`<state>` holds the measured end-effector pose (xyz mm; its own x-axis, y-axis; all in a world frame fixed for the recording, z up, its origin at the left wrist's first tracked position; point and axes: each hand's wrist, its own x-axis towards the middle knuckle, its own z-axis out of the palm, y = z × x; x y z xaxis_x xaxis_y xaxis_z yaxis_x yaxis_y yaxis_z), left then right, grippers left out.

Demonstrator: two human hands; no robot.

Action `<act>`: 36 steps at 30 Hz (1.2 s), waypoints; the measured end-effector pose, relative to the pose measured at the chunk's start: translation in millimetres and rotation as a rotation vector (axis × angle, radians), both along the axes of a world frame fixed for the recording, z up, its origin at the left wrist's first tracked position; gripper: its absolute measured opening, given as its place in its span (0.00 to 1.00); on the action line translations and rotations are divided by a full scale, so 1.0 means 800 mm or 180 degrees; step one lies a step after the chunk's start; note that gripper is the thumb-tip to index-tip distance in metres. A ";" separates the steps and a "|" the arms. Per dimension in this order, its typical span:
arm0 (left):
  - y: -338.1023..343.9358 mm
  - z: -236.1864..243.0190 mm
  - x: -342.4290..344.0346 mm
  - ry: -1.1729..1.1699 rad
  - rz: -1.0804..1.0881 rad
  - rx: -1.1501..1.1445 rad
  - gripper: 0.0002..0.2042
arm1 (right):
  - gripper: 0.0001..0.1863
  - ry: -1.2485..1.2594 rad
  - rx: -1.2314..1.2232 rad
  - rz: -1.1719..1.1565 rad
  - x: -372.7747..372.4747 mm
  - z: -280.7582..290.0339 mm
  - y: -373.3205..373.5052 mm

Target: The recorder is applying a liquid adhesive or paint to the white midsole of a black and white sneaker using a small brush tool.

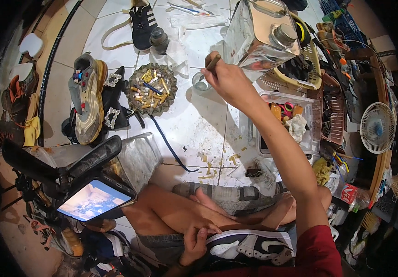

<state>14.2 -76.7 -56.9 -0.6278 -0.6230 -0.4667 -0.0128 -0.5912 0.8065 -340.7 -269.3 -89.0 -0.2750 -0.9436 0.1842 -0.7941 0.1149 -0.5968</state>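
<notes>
My right hand (229,82) is closed around a slim brown-handled brush (213,63). Its lower end points into a small clear glass cup (202,82) on the tiles, and I cannot make out the bristles. A dark and white sneaker (252,247) lies sideways across my lap. Beside its toe is my left hand (195,240), thumb apart and fingers loosely stretched along the edge, gripping nothing that shows. Right behind my right hand stands a large shiny metal can (259,41) with a round cap.
A glass ashtray (151,88) full of butts sits left of the cup. Farther left are a grey sneaker (87,99) and black jewelled shoes (112,99). A lit phone (96,200) is mounted near my left knee. To the right are a plastic box (289,122) and a fan (378,128).
</notes>
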 end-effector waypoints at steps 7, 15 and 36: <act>-0.001 -0.005 0.002 -0.0009 0.0016 -0.0045 0.10 | 0.16 0.0372 -0.0038 0.0115 -0.002 -0.009 -0.007; -0.002 -0.003 0.000 -0.0010 0.0054 0.0094 0.09 | 0.15 0.0675 -0.0565 0.0272 0.003 -0.032 -0.010; -0.005 -0.008 -0.002 -0.0080 -0.0142 -0.0323 0.09 | 0.15 0.0197 -0.0780 -0.0238 -0.004 -0.007 0.007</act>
